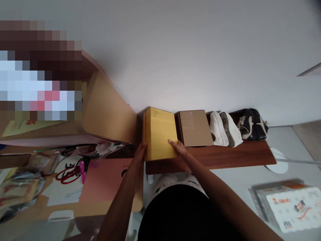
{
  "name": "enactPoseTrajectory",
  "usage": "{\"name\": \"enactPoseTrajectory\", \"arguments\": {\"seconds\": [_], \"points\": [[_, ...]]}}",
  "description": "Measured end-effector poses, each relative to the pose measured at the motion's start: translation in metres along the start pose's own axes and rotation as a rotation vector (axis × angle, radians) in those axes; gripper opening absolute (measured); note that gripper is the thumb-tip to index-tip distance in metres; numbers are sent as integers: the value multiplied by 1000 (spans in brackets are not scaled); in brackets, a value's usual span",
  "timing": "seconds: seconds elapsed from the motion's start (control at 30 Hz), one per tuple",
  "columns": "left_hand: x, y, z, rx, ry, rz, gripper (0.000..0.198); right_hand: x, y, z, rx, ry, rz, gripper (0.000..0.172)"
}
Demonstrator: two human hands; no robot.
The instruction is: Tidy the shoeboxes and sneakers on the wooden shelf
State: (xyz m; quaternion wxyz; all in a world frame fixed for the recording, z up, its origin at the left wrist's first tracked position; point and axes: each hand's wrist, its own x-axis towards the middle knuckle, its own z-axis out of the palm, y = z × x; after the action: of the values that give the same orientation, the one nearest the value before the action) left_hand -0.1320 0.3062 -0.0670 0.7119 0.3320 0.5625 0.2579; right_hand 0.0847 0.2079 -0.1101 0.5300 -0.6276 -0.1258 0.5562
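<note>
Both hands on the yellow box, shelf's left end

The left hand (139, 152) is pressed against the left side of the yellow rectangular cardboard box (159, 132) and the right hand (178, 147) clamps its right edge, so it's gripped between the two. It's sitting on the dark wooden shelf (225, 155), just beside a brown cardboard box (195, 127), then white sneakers (224, 129) and black shoes (253, 124) further right.
</note>
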Motion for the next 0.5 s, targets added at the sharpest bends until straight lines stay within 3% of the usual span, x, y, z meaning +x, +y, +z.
{"name": "enactPoseTrajectory", "arguments": {"seconds": [0.17, 0.37, 0.5], "points": [[-18, 8, 0, -73, -45, -30, 63, -6, 5, 4, -21, -30, -14, 62], [-29, 11, 13, 21, 64, 56, 49, -8, 4, 13, -200, 43, -151, 84], [-32, 9, 20, 86, 96, 135, 53, -21, -4, 27, -198, -51, -154, 87]]}}
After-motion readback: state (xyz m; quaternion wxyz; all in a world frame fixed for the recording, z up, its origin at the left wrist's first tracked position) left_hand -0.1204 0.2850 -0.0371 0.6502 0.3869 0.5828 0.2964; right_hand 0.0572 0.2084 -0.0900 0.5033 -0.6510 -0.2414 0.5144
